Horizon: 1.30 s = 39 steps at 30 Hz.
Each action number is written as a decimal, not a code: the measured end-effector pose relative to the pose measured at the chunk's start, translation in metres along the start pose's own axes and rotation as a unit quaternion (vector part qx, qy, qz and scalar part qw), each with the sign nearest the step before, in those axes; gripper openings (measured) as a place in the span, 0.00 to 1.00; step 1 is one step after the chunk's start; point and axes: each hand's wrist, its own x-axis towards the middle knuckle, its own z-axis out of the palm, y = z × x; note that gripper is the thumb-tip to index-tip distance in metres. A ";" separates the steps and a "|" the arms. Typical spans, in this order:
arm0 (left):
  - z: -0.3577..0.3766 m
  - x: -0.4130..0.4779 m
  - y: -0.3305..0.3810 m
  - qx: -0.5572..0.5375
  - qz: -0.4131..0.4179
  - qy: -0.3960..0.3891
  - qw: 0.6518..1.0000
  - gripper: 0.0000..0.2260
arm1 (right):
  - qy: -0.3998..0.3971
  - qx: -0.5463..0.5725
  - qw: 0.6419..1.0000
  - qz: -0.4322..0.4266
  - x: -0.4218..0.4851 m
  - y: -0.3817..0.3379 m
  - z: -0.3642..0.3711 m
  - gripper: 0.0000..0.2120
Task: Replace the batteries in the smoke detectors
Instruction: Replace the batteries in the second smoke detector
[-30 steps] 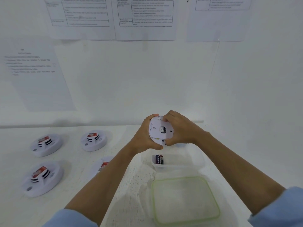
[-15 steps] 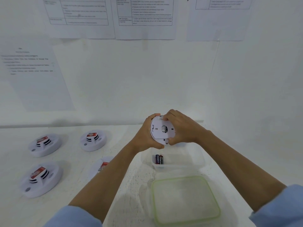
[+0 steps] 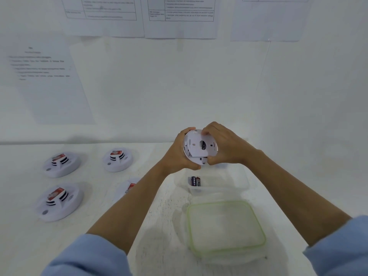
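While the left hand cups the rim and the right hand pinches its backplate, the smoke detector looks light, rigid, best gripped edgewise.

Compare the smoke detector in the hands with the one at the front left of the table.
The held detector is up in the air, gripped by the left hand and right hand; the front-left detector lies flat on the table.
The held detector shows its plain white back; the front-left detector shows its vented face with a red label.
Both are round and white.
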 end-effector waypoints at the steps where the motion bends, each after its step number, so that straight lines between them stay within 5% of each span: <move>1: -0.001 -0.002 0.001 -0.002 0.002 0.000 1.000 0.50 | 0.005 0.001 1.000 -0.002 -0.001 -0.003 -0.001 0.31; 5: -0.002 -0.015 0.013 -0.018 0.010 -0.002 1.000 0.49 | 0.017 -0.002 1.000 -0.006 -0.008 -0.012 -0.003 0.32; 9: -0.004 -0.029 0.031 -0.007 0.030 -0.006 1.000 0.37 | 0.026 0.029 0.999 0.015 -0.024 -0.023 -0.002 0.32; 14: -0.014 -0.051 0.023 -0.033 -0.004 0.010 0.999 0.47 | 0.018 0.120 0.990 0.076 -0.070 -0.039 0.005 0.33; 27: -0.001 -0.122 0.056 -0.066 -0.040 0.067 0.995 0.46 | -0.191 0.158 0.952 0.178 -0.152 -0.049 0.035 0.25; 33: 0.011 -0.142 0.064 -0.063 -0.045 0.060 0.995 0.46 | 0.070 0.244 0.958 0.134 -0.135 -0.083 0.008 0.17; 39: 0.013 -0.134 0.067 -0.082 -0.036 0.050 0.995 0.46 | 0.038 0.254 0.962 0.092 -0.095 -0.099 0.008 0.25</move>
